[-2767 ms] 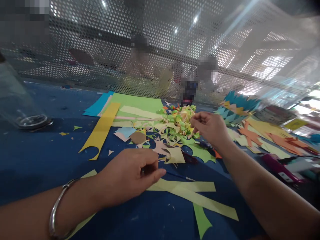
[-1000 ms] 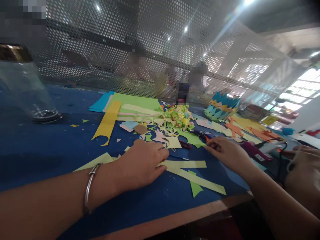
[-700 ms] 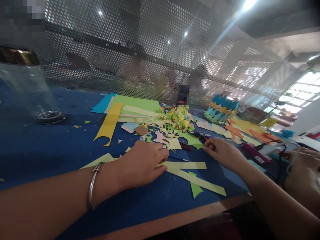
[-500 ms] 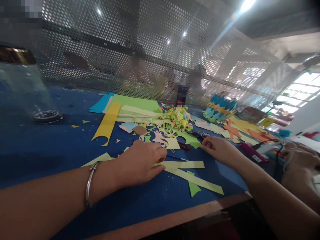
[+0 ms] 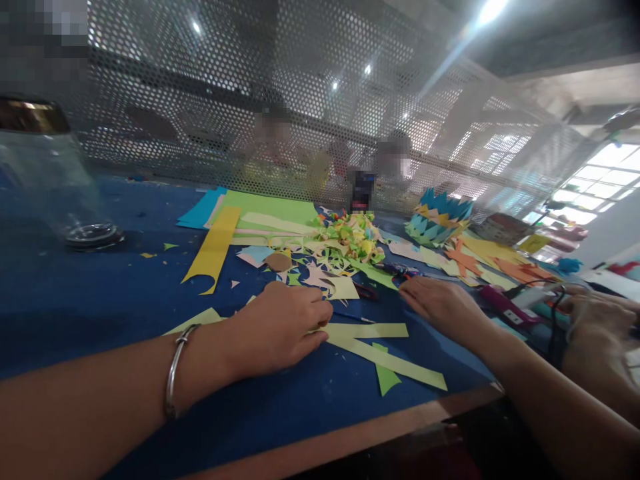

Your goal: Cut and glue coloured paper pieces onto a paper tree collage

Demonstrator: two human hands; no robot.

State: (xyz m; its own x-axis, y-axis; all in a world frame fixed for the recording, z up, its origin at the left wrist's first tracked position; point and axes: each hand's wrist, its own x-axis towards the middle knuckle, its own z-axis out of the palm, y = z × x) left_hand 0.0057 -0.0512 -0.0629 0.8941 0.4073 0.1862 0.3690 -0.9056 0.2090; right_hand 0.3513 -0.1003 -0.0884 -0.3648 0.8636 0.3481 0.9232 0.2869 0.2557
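My left hand [image 5: 277, 327] rests low over the blue table, fingers curled and thumb forward. Pale green paper strips [image 5: 390, 360] run out from between its thumb and fingers; the exact contact is partly hidden. A silver bangle [image 5: 173, 373] circles that wrist. To the right, my right hand [image 5: 440, 307] has its fingertips closed at the edge of a green paper scrap [image 5: 377, 272]. Between my hands lie a thin blue stick [image 5: 353, 316] and a dark red-handled tool [image 5: 367, 292], partly covered. A small green offcut [image 5: 385, 373] sits under one strip.
A glass jar [image 5: 83, 193] stands at left. Yellow paper [image 5: 215, 247], green sheets [image 5: 275, 203] and a heap of paper scraps [image 5: 357, 237] lie ahead. A blue paper crown [image 5: 437, 217] stands farther right. Another person's hand [image 5: 600, 320] is near cables at the right. A perforated screen [image 5: 200, 120] rises behind.
My right hand has shifted slightly left and turned, and the green scrap at its fingertips has tilted, showing a narrower face. My left hand has stayed almost still.
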